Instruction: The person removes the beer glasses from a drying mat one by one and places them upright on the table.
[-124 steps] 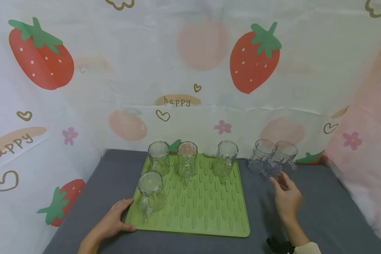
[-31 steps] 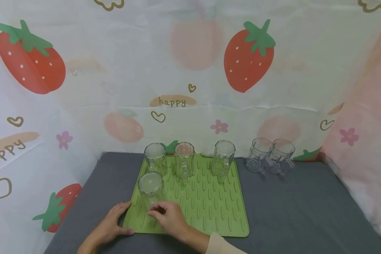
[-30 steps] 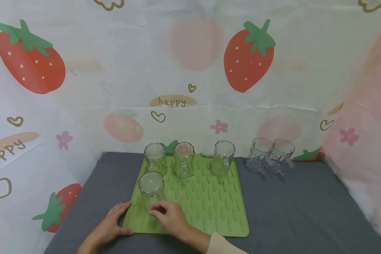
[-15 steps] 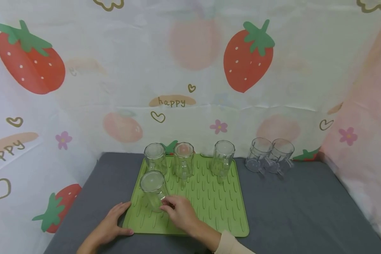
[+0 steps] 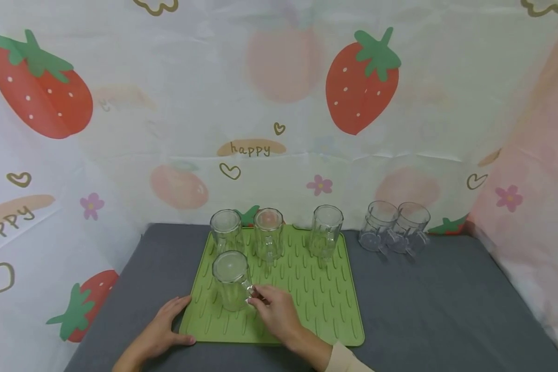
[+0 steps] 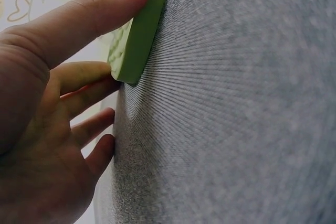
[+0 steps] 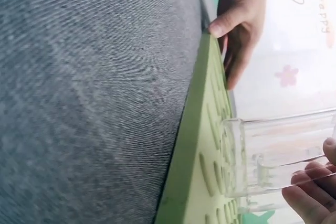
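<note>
My right hand point(image 5: 276, 312) pinches the handle of a clear glass mug point(image 5: 231, 281), which stands, apparently upside down, on the left front part of a green ridged mat point(image 5: 316, 315). The right wrist view shows this mug point(image 7: 289, 135) from the side, its handle between thumb and fingers. My left hand point(image 5: 165, 328) rests at the mat's front left corner, fingers fairly straight. In the left wrist view, its thumb point(image 6: 94, 17) lies against the mat's front edge while the fingers touch the side edge.
Along the mat's back edge stand a left mug point(image 5: 226, 232), a middle mug point(image 5: 268, 235) and a right mug point(image 5: 326, 232). Two more glass mugs point(image 5: 378, 227) stand close together on the grey cloth point(image 5: 428, 305). Behind hangs a strawberry-print curtain point(image 5: 283, 119).
My right hand came from beside the mugs at the right to the front mug. Its handle has swung from the front left to the right, and the mug shifted slightly right. The left hand stayed put.
</note>
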{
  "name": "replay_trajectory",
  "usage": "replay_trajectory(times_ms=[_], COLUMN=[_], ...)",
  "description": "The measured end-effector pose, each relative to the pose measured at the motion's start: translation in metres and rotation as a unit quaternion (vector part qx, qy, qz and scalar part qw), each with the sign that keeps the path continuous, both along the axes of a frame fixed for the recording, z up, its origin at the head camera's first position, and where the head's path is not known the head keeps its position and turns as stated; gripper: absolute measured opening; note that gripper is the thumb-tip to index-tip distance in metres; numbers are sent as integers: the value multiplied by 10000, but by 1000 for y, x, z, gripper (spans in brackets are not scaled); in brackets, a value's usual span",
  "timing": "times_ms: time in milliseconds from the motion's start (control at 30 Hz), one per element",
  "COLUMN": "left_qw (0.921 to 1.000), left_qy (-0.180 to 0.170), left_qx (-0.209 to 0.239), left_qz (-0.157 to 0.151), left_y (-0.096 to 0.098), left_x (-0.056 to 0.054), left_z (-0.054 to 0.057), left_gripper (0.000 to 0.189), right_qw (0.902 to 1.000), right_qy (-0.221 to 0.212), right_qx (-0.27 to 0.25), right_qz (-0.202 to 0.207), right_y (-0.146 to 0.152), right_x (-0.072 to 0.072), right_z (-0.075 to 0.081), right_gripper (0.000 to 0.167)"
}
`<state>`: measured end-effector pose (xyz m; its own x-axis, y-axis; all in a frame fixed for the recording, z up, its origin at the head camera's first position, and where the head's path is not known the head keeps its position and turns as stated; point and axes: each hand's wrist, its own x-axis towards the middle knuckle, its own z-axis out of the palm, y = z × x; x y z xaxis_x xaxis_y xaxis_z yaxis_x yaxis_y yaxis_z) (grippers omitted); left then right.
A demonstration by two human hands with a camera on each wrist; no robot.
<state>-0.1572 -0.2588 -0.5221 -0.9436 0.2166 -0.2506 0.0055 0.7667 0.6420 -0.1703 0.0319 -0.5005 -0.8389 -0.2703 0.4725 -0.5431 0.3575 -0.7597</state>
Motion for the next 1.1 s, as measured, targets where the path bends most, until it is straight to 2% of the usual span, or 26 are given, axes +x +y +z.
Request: replay_trajectory(times_ms=[267, 467, 867, 967, 1100], left_qw=[9999, 9999, 9998, 9998, 9997], left_qy=[-118, 56, 194, 174, 153], left_qx=[88, 94, 59, 81, 130], left_qz=[15, -44, -93, -107, -138], left_y=[0, 0, -1, -2, -2], left_x=[0, 1, 1, 1, 1], left_z=[1, 1, -1, -1, -2], left_gripper=[100, 99, 98, 98, 97], right_qw=[9957, 9939, 9970, 9981, 9996], right_qy=[784, 965, 548, 338, -126], right_qx=[-260, -344, -501, -468, -174], right_qz=[-415, -398, -206, -221, -155], right_y=[3, 8, 24, 30, 41], right_x=[-3, -8, -16, -17, -20], right_z=[-7, -6, 1, 7, 18], right_gripper=[17, 18, 22, 23, 24])
